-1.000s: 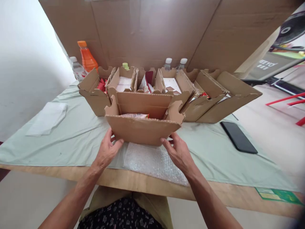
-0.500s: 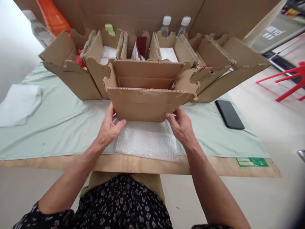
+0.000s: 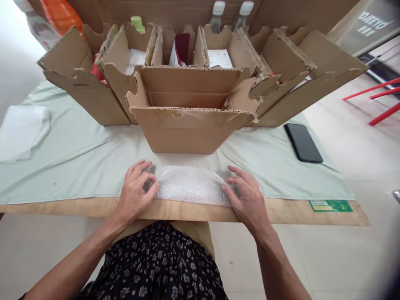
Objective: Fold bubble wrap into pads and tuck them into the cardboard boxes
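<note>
A sheet of bubble wrap lies near the table's front edge, its two sides slightly raised. My left hand pinches its left edge between thumb and forefinger, the other fingers held apart. At the opposite edge, my right hand pinches the wrap in the same way, forefinger stretched out above. Just beyond the wrap stands an open cardboard box, touched by neither hand. Its inside is mostly hidden; a bit of red shows over the front wall.
Behind stands a row of cardboard bins with assorted contents. Clear bottles and an orange bottle rise at the back. A black phone lies right, folded white sheets left. A green card sits by the table's front edge.
Both hands have let go of the cardboard box and come back toward me onto the bubble wrap. The wrap, partly under the box before, now lies in front of it with its sides lifted.
</note>
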`<state>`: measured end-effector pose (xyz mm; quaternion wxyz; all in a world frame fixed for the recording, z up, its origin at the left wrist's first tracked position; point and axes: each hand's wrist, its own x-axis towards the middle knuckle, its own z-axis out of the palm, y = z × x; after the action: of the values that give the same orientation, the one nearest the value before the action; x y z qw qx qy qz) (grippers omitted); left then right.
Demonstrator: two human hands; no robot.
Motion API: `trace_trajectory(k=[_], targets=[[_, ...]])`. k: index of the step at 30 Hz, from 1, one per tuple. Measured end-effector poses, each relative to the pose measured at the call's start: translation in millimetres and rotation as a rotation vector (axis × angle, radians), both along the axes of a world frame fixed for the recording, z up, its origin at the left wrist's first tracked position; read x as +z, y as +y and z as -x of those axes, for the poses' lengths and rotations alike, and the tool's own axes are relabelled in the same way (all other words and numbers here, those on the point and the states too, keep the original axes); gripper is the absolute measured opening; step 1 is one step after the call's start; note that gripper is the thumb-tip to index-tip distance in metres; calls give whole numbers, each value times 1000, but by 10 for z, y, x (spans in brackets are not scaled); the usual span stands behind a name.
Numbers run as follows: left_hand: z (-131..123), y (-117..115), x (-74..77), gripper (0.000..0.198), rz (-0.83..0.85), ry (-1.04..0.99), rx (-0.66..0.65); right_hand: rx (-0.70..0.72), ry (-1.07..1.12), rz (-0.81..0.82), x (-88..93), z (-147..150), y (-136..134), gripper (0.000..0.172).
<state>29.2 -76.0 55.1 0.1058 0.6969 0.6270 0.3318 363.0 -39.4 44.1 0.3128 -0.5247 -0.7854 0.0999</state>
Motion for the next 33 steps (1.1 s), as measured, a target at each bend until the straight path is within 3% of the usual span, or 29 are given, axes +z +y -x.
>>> trace_trajectory(k=[4, 6, 11, 16, 21, 25, 28, 33], targets=[[51, -147, 218, 7, 16, -147, 55, -40, 175, -27, 168, 144, -92, 2], [96, -182, 259, 6, 18, -217, 56, -25, 239, -46, 218, 199, -108, 6], [212, -160, 142, 4, 57, -301, 68, -29, 317, -107, 191, 252, -95, 11], [318, -195, 46, 2, 123, -316, 36, 19, 267, -46, 73, 187, -143, 14], [306, -293, 167, 35, 93, -257, -120, 75, 183, 1, 71, 93, -223, 18], [276, -347, 240, 43, 75, -155, -292, 282, -102, 146, 238, -50, -329, 43], [285, -355, 161, 33, 84, 4, -402, 343, -192, 197, 329, -65, -392, 52], [313, -318, -43, 24, 30, 44, -378, 239, -212, 106, 174, 123, -286, 24]])
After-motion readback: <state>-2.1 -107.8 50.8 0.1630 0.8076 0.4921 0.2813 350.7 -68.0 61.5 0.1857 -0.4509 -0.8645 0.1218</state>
